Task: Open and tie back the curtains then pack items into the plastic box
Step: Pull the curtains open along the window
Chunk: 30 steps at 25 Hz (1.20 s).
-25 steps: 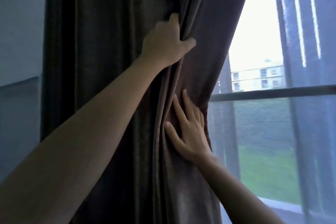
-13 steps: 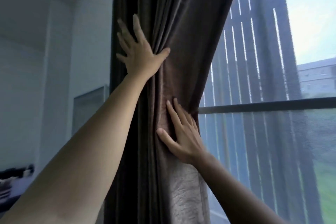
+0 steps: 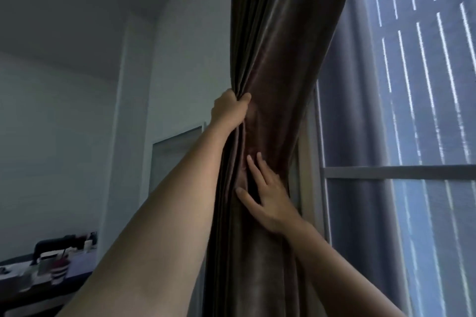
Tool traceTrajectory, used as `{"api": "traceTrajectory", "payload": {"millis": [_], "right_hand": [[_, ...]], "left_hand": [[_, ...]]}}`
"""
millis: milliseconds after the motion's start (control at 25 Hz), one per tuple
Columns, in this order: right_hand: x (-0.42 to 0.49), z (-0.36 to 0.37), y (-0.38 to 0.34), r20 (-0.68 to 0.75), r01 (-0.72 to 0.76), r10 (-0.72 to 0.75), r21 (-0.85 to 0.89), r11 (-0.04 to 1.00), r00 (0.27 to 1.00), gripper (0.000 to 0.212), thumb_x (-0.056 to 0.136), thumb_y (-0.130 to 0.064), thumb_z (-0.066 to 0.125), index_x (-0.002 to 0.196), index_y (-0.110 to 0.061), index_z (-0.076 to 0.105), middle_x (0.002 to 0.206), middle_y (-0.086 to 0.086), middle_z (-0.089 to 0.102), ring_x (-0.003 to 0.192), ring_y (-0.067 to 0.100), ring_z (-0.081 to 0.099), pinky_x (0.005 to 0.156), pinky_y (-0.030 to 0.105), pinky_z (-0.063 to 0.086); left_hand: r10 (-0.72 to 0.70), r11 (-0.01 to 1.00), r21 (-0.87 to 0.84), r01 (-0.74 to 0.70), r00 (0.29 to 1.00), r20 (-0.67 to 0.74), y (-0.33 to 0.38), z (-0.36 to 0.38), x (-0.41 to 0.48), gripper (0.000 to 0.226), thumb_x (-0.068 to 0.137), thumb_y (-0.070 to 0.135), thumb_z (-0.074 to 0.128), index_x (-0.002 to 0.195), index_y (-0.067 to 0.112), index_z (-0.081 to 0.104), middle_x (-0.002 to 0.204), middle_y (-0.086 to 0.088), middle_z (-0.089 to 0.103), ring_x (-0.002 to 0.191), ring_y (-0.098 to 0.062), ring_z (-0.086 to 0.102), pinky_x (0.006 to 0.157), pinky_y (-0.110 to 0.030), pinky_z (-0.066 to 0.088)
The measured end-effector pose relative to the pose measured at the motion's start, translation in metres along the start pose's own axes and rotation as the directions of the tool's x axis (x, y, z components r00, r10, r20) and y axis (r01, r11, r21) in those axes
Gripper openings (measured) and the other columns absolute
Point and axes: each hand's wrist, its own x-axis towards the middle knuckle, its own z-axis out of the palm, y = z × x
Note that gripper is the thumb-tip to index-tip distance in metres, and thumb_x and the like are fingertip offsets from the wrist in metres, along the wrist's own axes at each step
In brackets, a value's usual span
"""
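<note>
I see the curtain [image 3: 273, 64] bunched into a thick dark-brown column down the centre of the frame, top and bottom both cut off. My left hand [image 3: 229, 108], centre frame, is clenched on the curtain's left edge, its fingers [image 3: 244, 97] curled over the gathered folds; most of them are hidden behind the fabric. My right hand [image 3: 265, 193], lower centre, lies flat on the front of the bunch with fingers spread, pressing not gripping; the fingertips sink into a dark fold. Both forearms run off the bottom edge. At right, the window [image 3: 396, 170] is covered by a sheer layer, so the outside is hazy stripes only. Lower left, a counter [image 3: 77, 269] holds clutter including a striped cup [image 3: 59, 271]; the rest is too dim and small to make out. I can't spot any plastic box.
</note>
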Motion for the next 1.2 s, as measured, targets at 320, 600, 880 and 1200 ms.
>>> {"api": "traceTrajectory", "payload": {"millis": [320, 600, 880, 1200], "right_hand": [[0.016, 0.007, -0.001, 0.080, -0.061, 0.068, -0.089, 0.994, 0.995, 0.074, 0.090, -0.060, 0.042, 0.149, -0.037, 0.003, 0.159, -0.008, -0.011, 0.147, 0.013, -0.001, 0.115, 0.029, 0.006], [-0.046, -0.057, -0.019, 0.046, -0.059, 0.067, -0.148, 0.987, 0.997, 0.060, 0.095, -0.035, 0.048, 0.149, -0.031, 0.022, 0.159, -0.002, 0.011, 0.145, 0.018, 0.017, 0.116, 0.027, 0.018], [-0.146, -0.207, -0.066, -0.304, -0.158, 0.043, -0.366, 0.917, 0.952, 0.063, 0.086, -0.026, 0.059, 0.144, -0.020, 0.034, 0.153, 0.006, 0.029, 0.139, 0.023, 0.031, 0.112, 0.039, 0.029], [-0.356, -0.396, -0.121, -0.500, -0.525, 0.213, -0.646, 0.554, 0.839, 0.066, 0.080, -0.037, 0.052, 0.139, -0.011, 0.039, 0.151, 0.012, 0.032, 0.139, 0.027, 0.030, 0.114, 0.036, 0.021]], "left_hand": [[0.102, 0.993, 0.057, -0.106, 0.992, 0.078, -0.020, -0.006, -0.002, 0.047, 0.099, 0.032, 0.040, 0.138, 0.007, 0.033, 0.138, -0.016, 0.048, 0.124, -0.032, 0.048, 0.100, -0.035, 0.039], [0.308, 0.930, 0.248, -0.272, 0.944, -0.120, -0.008, 0.000, -0.057, 0.084, 0.091, 0.038, 0.055, 0.151, 0.011, 0.002, 0.157, -0.018, 0.012, 0.143, -0.032, 0.020, 0.110, -0.049, 0.026], [0.749, 0.660, 0.316, -0.681, 0.628, -0.210, 0.132, 0.021, -0.137, 0.062, 0.090, -0.006, 0.042, 0.148, 0.007, 0.022, 0.155, -0.015, 0.025, 0.144, -0.028, 0.023, 0.115, -0.045, 0.026], [0.690, 0.657, -0.326, -0.680, 0.716, -0.102, 0.308, 0.094, -0.295, 0.052, 0.101, 0.033, 0.024, 0.148, 0.010, 0.023, 0.156, -0.009, 0.023, 0.145, -0.021, 0.019, 0.119, -0.033, 0.014]]}}
